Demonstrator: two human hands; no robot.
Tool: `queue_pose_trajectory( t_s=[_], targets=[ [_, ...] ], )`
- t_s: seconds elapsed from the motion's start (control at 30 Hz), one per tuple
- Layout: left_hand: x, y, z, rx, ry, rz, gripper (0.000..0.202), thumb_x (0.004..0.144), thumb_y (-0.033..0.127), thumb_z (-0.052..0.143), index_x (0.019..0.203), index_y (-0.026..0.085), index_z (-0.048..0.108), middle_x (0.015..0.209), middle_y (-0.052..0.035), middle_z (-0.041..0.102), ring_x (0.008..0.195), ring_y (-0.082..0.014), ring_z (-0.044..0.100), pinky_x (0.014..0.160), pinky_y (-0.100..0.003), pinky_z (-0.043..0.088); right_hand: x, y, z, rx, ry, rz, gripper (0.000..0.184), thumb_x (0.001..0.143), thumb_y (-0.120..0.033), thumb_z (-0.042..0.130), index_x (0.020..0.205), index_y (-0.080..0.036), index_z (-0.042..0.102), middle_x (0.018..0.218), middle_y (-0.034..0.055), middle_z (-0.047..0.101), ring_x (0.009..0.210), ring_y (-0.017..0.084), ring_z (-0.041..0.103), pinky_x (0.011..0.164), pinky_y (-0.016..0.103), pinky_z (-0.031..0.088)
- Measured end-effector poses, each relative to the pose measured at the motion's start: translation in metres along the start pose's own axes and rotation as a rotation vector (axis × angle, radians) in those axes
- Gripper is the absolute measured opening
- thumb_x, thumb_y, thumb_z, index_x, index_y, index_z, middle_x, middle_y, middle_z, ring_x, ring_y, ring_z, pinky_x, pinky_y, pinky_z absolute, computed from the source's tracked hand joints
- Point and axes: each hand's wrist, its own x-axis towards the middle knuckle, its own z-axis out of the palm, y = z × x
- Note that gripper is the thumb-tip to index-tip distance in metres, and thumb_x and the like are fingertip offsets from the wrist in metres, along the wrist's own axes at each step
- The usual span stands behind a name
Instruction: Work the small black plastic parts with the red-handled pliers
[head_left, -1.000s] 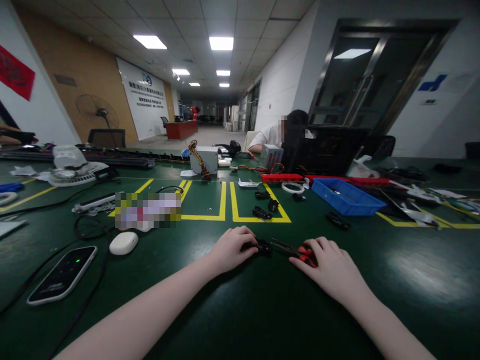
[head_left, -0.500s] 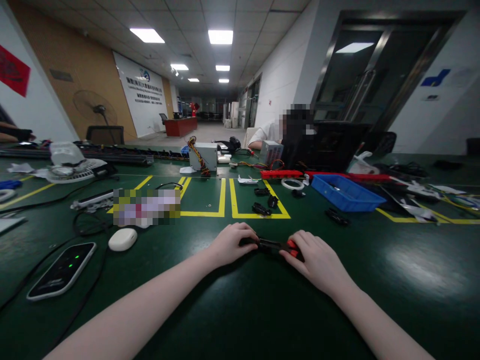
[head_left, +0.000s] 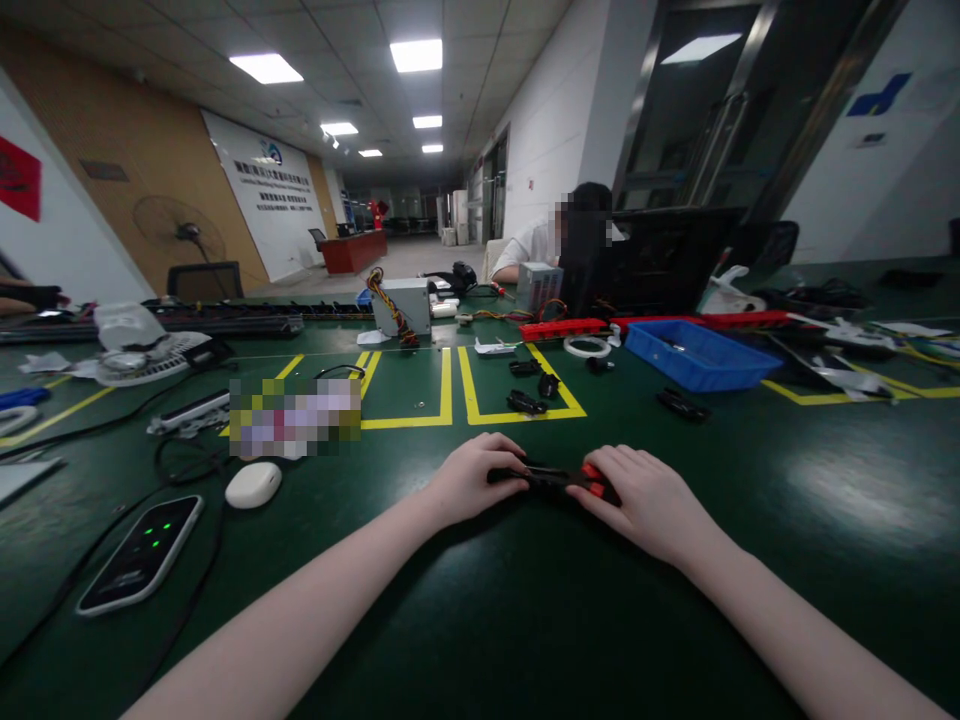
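Observation:
My left hand (head_left: 480,478) is closed on one end of a black cable bundle (head_left: 546,477), low over the green table. My right hand (head_left: 637,497) is wrapped round a tool with red handles (head_left: 595,474), which looks like cutting pliers. Its dark jaws point left, at the right end of the bundle. Whether the jaws touch the cable I cannot tell. My fingers hide parts of both things. Just beyond my hands, several small black cable bundles (head_left: 526,402) lie in a yellow-taped square, and another black bundle (head_left: 683,405) rests to the right.
A blue tray (head_left: 697,372) stands at the right. Toward the back are a power supply (head_left: 405,308) with coloured wires and a red strip (head_left: 566,329). At left lie a white case (head_left: 253,485) and a phone-like device (head_left: 141,555) among black cables. Across the table sits a person (head_left: 525,245).
The view has shifted slightly, with my hands appearing a little further right. Both hands keep their hold on the cable bundle and the red-handled tool.

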Motion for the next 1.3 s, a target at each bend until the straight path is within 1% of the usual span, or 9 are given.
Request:
queue_pose_trajectory(
  t_s=[0.4,0.47,0.57,0.67,0.8,0.9,1.0,1.17,1.3],
  targets=[
    [0.001,0.000,0.002,0.069,-0.019,-0.053,0.015,0.086,0.030,0.068,0.096,0.020,0.072,0.108,-0.0052,0.066,0.098,-0.0202,0.062,0.091,-0.037,0.049,0.000,0.003,0.003,0.020,-0.031,0.002,0.036,0.090,-0.052,0.048,0.095,-0.019,0.063,0.093,0.0087,0.066,0.083,0.023,0.061,0.072,0.037,0.047],
    [0.001,0.000,0.002,0.072,-0.017,-0.050,0.014,0.086,0.030,0.068,0.095,0.020,0.072,0.107,-0.0051,0.067,0.097,-0.0199,0.062,0.091,-0.036,0.049,0.000,0.008,0.003,0.039,-0.032,-0.004,0.043,0.087,-0.057,0.051,0.103,-0.020,0.063,0.103,0.0096,0.066,0.094,0.026,0.061,0.080,0.040,0.047],
    [0.000,-0.001,0.002,0.063,-0.011,-0.021,0.013,0.086,0.029,0.067,0.094,0.018,0.071,0.106,-0.0054,0.067,0.096,-0.0191,0.063,0.090,-0.035,0.049,-0.005,0.023,0.003,0.063,-0.042,-0.007,0.065,0.076,-0.068,0.059,0.121,-0.022,0.059,0.123,0.0109,0.060,0.113,0.031,0.055,0.094,0.047,0.043],
    [-0.001,-0.001,0.002,0.073,-0.006,-0.010,0.012,0.087,0.028,0.066,0.093,0.018,0.070,0.106,-0.0056,0.067,0.096,-0.0191,0.063,0.090,-0.035,0.049,-0.012,0.035,0.003,0.074,-0.100,0.053,0.077,0.071,-0.072,0.061,0.130,-0.024,0.053,0.128,0.0112,0.056,0.112,0.032,0.055,0.092,0.048,0.044],
    [-0.003,-0.001,0.002,0.107,-0.005,-0.008,0.010,0.086,0.027,0.066,0.091,0.018,0.069,0.104,-0.0054,0.067,0.096,-0.0191,0.063,0.090,-0.033,0.049,-0.014,0.034,0.005,0.061,-0.134,0.084,0.063,0.078,-0.070,0.055,0.118,-0.022,0.059,0.118,0.0119,0.058,0.099,0.028,0.058,0.080,0.042,0.048],
    [-0.004,0.000,0.001,0.143,0.003,-0.036,0.010,0.085,0.027,0.067,0.090,0.019,0.067,0.098,-0.0038,0.067,0.092,-0.0190,0.063,0.086,-0.033,0.050,-0.010,0.028,0.004,0.023,-0.102,0.036,0.053,0.082,-0.067,0.051,0.106,-0.020,0.061,0.107,0.0111,0.060,0.091,0.026,0.058,0.075,0.039,0.048],
    [-0.005,0.001,0.001,0.166,0.012,-0.073,0.014,0.084,0.029,0.068,0.093,0.018,0.064,0.095,-0.0031,0.067,0.088,-0.0191,0.063,0.081,-0.032,0.051,-0.007,0.024,0.000,0.009,-0.087,0.005,0.051,0.082,-0.066,0.052,0.100,-0.020,0.060,0.101,0.0100,0.060,0.085,0.024,0.059,0.070,0.037,0.047],
    [-0.008,0.004,-0.001,0.131,0.009,-0.071,0.029,0.086,0.028,0.066,0.114,0.019,0.061,0.109,-0.0059,0.067,0.099,-0.0204,0.063,0.088,-0.033,0.050,-0.007,0.021,-0.006,-0.006,-0.067,-0.016,0.048,0.082,-0.064,0.054,0.097,-0.019,0.060,0.098,0.0090,0.060,0.080,0.022,0.060,0.066,0.034,0.046],
    [-0.011,0.006,-0.003,0.155,-0.017,-0.039,0.025,0.090,0.028,0.062,0.113,0.020,0.066,0.111,-0.0062,0.066,0.101,-0.0196,0.063,0.091,-0.031,0.050,-0.005,0.018,-0.006,-0.017,-0.037,-0.027,0.049,0.081,-0.065,0.054,0.095,-0.018,0.060,0.096,0.0093,0.062,0.079,0.022,0.060,0.065,0.034,0.045]
  ],
)
